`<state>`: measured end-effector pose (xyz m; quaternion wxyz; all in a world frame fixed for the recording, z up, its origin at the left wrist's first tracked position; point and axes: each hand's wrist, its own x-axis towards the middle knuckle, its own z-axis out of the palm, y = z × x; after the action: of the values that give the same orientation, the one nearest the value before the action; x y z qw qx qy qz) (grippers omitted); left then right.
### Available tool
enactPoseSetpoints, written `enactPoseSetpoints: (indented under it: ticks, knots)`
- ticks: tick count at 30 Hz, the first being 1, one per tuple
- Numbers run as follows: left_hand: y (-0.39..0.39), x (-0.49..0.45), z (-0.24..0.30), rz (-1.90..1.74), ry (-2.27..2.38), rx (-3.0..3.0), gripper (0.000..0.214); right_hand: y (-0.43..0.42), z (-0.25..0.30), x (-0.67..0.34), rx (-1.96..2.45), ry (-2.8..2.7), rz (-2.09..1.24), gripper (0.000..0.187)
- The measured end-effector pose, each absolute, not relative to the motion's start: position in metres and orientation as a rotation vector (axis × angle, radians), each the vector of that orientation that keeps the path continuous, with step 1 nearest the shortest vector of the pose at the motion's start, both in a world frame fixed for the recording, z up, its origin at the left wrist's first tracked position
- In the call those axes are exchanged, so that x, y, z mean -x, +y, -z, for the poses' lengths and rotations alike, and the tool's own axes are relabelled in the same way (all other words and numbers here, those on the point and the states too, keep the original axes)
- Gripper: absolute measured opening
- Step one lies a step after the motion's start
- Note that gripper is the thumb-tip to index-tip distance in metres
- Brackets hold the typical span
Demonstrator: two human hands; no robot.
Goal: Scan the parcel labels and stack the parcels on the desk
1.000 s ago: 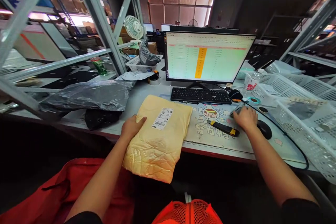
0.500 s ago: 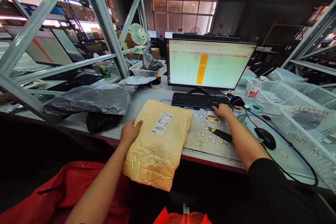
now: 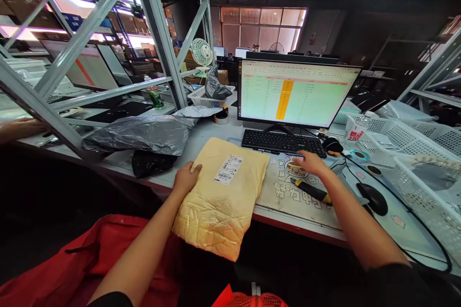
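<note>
A yellow mailing parcel [image 3: 216, 206] with a white barcode label [image 3: 228, 170] lies partly on the desk, its near end sticking out past the front edge. My left hand [image 3: 186, 178] is closed on its left edge, thumb on top and the other fingers hidden beneath. Over the cartoon desk mat [image 3: 268, 195], just in front of the black keyboard [image 3: 266, 140], hovers my right hand [image 3: 312, 162], fingers apart and holding nothing. Below that hand a black and yellow utility knife [image 3: 311, 190] rests on the mat. The monitor [image 3: 317, 93] behind shows a spreadsheet with an orange column.
Grey plastic parcels [image 3: 144, 134] lie at the left beside the metal rack [image 3: 158, 33]. A tape roll [image 3: 222, 117] sits behind them. To the right are a mouse [image 3: 374, 199] with its cable, a bottle [image 3: 356, 129] and white baskets [image 3: 414, 187]. Another person's hand [image 3: 25, 127] shows at far left.
My right hand has lifted off the keyboard and drawn back toward me over the mat. My left hand keeps its hold on the parcel. The view has shifted slightly left.
</note>
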<state>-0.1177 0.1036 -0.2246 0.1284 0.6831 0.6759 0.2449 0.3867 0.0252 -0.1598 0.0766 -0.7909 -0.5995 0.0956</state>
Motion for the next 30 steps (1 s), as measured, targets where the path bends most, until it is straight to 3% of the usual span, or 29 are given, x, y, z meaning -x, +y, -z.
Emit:
enactPoseSetpoints:
  ticks: [4,8,13,20,30]
  knots:
    - [0.094,0.123,0.178,-0.902,1.885,-2.147,0.044,-0.05,0.195,-0.373,2.234,-2.051,-0.276,0.054]
    - [0.08,0.126,0.079,-1.204,1.758,-2.5,0.04,-0.09,0.22,-0.38,2.233,-1.97,-0.148,0.04]
    - [0.061,0.096,-0.014,-1.139,1.222,-2.949,0.033,-0.104,0.159,-0.381,1.958,-1.75,0.096,0.042]
    - [0.045,0.032,0.0,-1.182,1.016,-3.027,0.027,-0.111,0.035,-0.278,1.475,-2.074,0.283,0.042]
    - [0.029,0.02,0.03,-1.446,0.842,-3.042,0.029,-0.064,0.008,-0.199,1.461,-2.309,0.608,0.026]
